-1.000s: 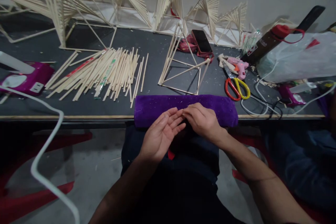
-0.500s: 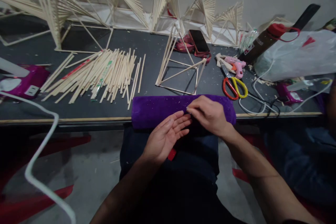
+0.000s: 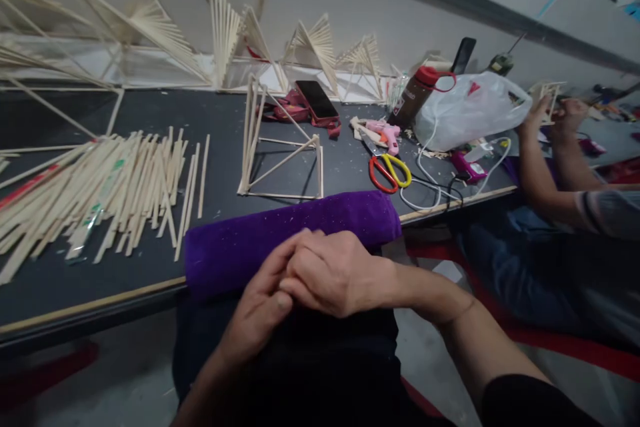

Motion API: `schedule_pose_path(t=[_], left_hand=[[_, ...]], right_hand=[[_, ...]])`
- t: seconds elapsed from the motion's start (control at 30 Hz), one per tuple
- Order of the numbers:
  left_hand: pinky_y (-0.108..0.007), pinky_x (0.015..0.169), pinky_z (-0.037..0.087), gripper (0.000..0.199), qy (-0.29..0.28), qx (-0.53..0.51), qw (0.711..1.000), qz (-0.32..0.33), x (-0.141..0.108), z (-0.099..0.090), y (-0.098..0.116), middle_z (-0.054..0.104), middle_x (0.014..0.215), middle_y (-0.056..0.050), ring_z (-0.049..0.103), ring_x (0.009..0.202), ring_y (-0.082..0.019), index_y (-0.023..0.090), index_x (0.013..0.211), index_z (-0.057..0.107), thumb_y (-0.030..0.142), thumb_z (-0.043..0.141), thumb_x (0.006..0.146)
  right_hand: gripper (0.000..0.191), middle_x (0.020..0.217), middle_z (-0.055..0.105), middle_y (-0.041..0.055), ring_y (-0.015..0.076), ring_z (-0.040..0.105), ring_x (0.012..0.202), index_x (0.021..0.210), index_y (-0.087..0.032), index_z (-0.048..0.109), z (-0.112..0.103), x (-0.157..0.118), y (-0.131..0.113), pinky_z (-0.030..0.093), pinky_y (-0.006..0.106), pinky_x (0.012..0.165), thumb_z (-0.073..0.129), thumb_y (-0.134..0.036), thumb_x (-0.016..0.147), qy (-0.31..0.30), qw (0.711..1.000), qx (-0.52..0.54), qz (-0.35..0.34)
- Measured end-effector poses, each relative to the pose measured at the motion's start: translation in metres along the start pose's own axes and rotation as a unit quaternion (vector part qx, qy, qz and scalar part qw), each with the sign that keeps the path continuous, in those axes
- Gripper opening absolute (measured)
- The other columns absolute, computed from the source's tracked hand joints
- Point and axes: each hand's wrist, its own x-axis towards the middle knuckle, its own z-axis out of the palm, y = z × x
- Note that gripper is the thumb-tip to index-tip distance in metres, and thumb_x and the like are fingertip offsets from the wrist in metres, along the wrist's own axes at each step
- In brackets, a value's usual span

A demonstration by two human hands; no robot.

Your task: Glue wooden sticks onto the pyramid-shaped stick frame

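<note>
My left hand is held low over my lap, its thumb apart and one finger stretched out behind the other hand. My right hand is curled closed against the left palm and fingers; whatever it holds, if anything, is hidden. Just beyond both hands lies a rolled purple cloth at the table edge, dotted with pale specks. Behind the cloth stands a small open frame of wooden sticks, with several sticks rising at its left corner.
A heap of loose wooden sticks lies left. Scissors, a pink glue gun, a phone, a bottle and a plastic bag lie beyond. Fan-shaped stick models line the wall. A co-worker's hands are at right.
My right hand has gone from a pinch above the left fingers to curling against the left palm. Both hands are lower and closer. The view has turned right, bringing a co-worker's arms into sight.
</note>
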Motion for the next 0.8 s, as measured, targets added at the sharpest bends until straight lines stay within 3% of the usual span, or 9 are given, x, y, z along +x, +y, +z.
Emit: schedule_pose_path(t=[0.13,0.23,0.33,0.4,0.47,0.53,0.63,0.7,0.8], left_hand=[[-0.025,0.063,0.045,0.021,-0.117,0.218,0.969,-0.022,0.001,-0.003,-0.004,0.067,0.063,-0.003,0.060,0.062,-0.017,0.019,0.079,0.077,0.038,0.070,0.083],[-0.023,0.060,0.042,0.024,-0.105,0.304,0.946,-0.041,-0.013,-0.022,-0.009,0.061,0.054,-0.001,0.058,0.056,-0.014,0.022,0.089,0.079,0.036,0.059,0.090],[-0.021,0.054,0.038,0.028,-0.083,0.333,0.937,-0.066,-0.034,-0.049,-0.012,0.058,0.050,0.000,0.054,0.053,-0.013,0.024,0.091,0.080,0.040,0.057,0.091],[-0.020,0.052,0.038,0.031,-0.087,0.342,0.928,-0.117,-0.044,-0.060,-0.011,0.059,0.053,-0.001,0.054,0.053,-0.013,0.023,0.096,0.080,0.043,0.057,0.091],[-0.020,0.051,0.040,0.032,-0.075,0.342,0.923,-0.158,-0.046,-0.059,-0.010,0.066,0.064,-0.003,0.055,0.053,-0.012,0.022,0.100,0.079,0.044,0.058,0.089],[-0.020,0.050,0.041,0.033,-0.054,0.330,0.929,-0.157,-0.039,-0.047,-0.008,0.070,0.080,-0.005,0.055,0.053,-0.010,0.021,0.101,0.079,0.045,0.062,0.087],[-0.020,0.049,0.041,0.038,-0.016,0.248,0.964,-0.097,-0.017,-0.020,-0.008,0.069,0.090,-0.007,0.057,0.056,-0.010,0.017,0.103,0.076,0.048,0.064,0.085],[-0.019,0.045,0.037,0.044,-0.007,0.149,0.987,-0.065,-0.004,-0.005,-0.009,0.063,0.065,-0.002,0.050,0.046,-0.008,0.014,0.099,0.073,0.055,0.061,0.086],[-0.018,0.041,0.029,0.047,-0.003,0.037,0.997,-0.067,0.005,0.009,-0.010,0.051,0.048,0.001,0.040,0.040,-0.006,0.012,0.076,0.067,0.059,0.062,0.083]], right_hand=[[0.033,0.062,0.050,0.0000,0.0114,0.045,0.055,0.069,-0.018,0.050,-0.016,0.005,0.002,0.024,0.027,0.048,0.042,-0.027,0.100,0.068,0.997,-0.026,0.008],[0.034,0.060,0.050,-0.0002,0.0112,0.044,0.056,0.067,-0.019,0.049,-0.032,-0.004,0.025,0.023,0.028,0.050,0.042,-0.025,0.100,0.096,0.992,-0.066,0.042],[0.036,0.060,0.047,-0.0005,0.0111,0.042,0.056,0.066,-0.019,0.047,-0.052,-0.024,0.059,0.026,0.028,0.053,0.042,-0.028,0.101,0.156,0.973,-0.082,0.147],[0.035,0.061,0.046,-0.0014,0.0110,0.042,0.056,0.069,-0.020,0.047,-0.062,-0.037,0.079,0.032,0.026,0.056,0.042,-0.032,0.102,0.220,0.941,-0.038,0.255],[0.031,0.064,0.048,-0.0016,0.0111,0.045,0.058,0.074,-0.020,0.049,-0.064,-0.043,0.087,0.036,0.025,0.059,0.046,-0.035,0.100,0.245,0.923,0.033,0.294],[0.026,0.069,0.052,-0.0002,0.0117,0.050,0.063,0.077,-0.019,0.051,-0.056,-0.040,0.080,0.041,0.026,0.062,0.050,-0.034,0.099,0.219,0.937,0.095,0.255],[0.021,0.079,0.060,0.0042,0.0138,0.059,0.074,0.079,-0.018,0.054,-0.030,-0.025,0.050,0.047,0.026,0.068,0.054,-0.030,0.097,0.122,0.974,0.147,0.122],[0.021,0.084,0.066,0.0075,0.0159,0.062,0.080,0.081,-0.016,0.055,-0.012,-0.015,0.030,0.050,0.028,0.071,0.056,-0.030,0.096,0.088,0.985,0.144,0.044],[0.018,0.090,0.071,0.0092,0.0170,0.065,0.080,0.083,-0.015,0.058,0.006,-0.009,0.016,0.051,0.029,0.070,0.059,-0.030,0.095,0.122,0.986,0.116,-0.019]])
